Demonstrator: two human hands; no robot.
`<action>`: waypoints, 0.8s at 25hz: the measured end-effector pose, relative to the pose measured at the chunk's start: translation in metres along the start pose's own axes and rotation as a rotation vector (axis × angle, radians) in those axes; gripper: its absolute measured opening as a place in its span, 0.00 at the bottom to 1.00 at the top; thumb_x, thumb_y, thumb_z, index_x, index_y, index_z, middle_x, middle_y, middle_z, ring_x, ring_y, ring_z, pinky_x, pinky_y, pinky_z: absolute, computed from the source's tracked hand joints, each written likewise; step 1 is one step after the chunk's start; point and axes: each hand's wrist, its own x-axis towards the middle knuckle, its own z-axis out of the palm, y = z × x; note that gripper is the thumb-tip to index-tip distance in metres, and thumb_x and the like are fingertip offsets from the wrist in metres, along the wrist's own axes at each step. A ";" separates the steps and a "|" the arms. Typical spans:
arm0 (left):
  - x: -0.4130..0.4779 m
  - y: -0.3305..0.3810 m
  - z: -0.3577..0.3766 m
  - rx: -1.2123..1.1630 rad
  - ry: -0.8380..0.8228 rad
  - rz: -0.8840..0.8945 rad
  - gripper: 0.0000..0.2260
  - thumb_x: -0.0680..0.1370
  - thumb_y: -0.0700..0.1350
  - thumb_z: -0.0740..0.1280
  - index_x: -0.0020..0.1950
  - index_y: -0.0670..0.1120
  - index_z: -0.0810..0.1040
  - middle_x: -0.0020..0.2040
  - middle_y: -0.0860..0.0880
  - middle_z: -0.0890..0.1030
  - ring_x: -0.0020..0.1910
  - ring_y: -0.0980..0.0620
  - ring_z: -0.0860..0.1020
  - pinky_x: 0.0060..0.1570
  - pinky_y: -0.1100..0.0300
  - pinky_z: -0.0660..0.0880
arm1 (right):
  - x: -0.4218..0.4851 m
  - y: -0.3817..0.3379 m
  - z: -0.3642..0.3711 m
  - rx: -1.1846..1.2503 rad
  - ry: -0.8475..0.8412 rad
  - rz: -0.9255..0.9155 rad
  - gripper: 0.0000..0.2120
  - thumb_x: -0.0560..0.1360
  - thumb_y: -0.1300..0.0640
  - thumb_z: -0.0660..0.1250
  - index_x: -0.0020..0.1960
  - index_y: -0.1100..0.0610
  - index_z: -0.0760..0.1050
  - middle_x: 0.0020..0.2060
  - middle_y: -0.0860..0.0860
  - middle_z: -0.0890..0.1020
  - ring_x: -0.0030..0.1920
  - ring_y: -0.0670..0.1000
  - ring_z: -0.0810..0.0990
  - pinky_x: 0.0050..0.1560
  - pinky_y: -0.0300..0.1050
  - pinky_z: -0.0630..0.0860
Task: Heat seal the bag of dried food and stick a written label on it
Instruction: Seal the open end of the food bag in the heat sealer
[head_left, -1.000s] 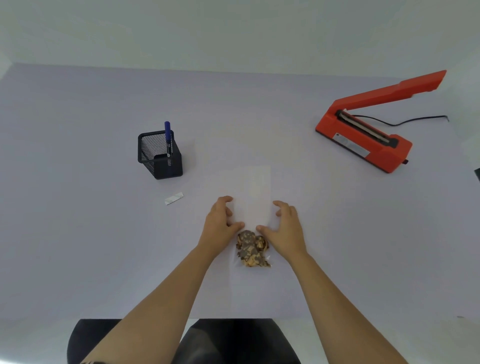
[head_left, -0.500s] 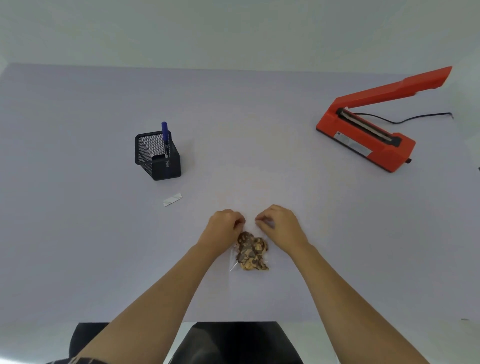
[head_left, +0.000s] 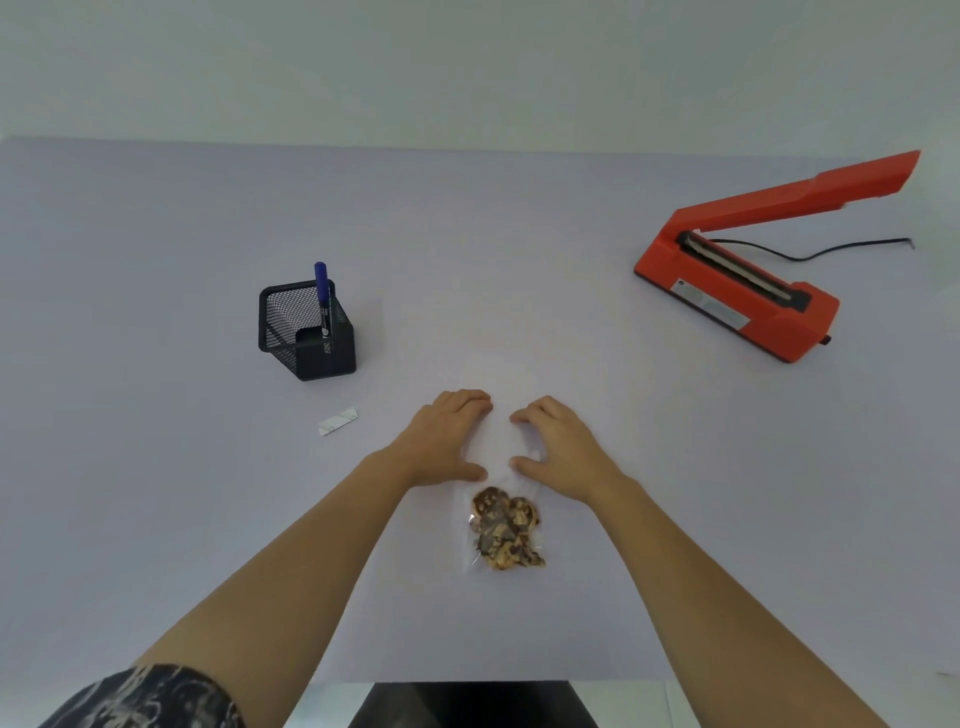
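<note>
A clear plastic bag lies flat on the table in front of me, with brown dried food bunched in its near end. My left hand and my right hand rest on the bag's empty upper part, one on each side. Their fingers are curled and their thumbs press the plastic. A small white label lies on the table to the left of my hands. The red heat sealer stands at the far right with its lever arm raised.
A black mesh pen holder with a blue marker in it stands at the left, just beyond the label. The sealer's black cord trails off behind it. The pale table ends close to my body.
One second ago my hands lay spread beside the flat bag; then they closed into fists just above the food. Now they sit a little farther from the food, thumbs apart from the fingers.
</note>
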 end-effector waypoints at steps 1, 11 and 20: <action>0.002 -0.002 -0.001 0.003 -0.008 -0.010 0.41 0.68 0.56 0.73 0.74 0.46 0.57 0.75 0.50 0.58 0.72 0.49 0.57 0.68 0.54 0.58 | 0.003 0.001 -0.003 -0.018 -0.020 0.004 0.29 0.68 0.52 0.72 0.66 0.57 0.68 0.58 0.53 0.71 0.60 0.52 0.70 0.60 0.44 0.68; 0.013 -0.014 -0.007 0.161 -0.055 -0.112 0.55 0.61 0.66 0.72 0.77 0.50 0.43 0.77 0.54 0.44 0.71 0.45 0.51 0.65 0.49 0.56 | 0.031 -0.008 -0.013 -0.045 -0.220 0.175 0.57 0.63 0.50 0.77 0.75 0.57 0.39 0.66 0.53 0.57 0.66 0.53 0.60 0.66 0.47 0.65; -0.015 -0.014 0.018 -0.164 0.098 0.164 0.11 0.73 0.46 0.71 0.54 0.44 0.77 0.53 0.46 0.74 0.51 0.50 0.68 0.55 0.53 0.69 | -0.009 0.000 0.012 0.106 0.005 -0.087 0.11 0.73 0.62 0.66 0.54 0.56 0.72 0.48 0.51 0.77 0.49 0.48 0.75 0.53 0.46 0.74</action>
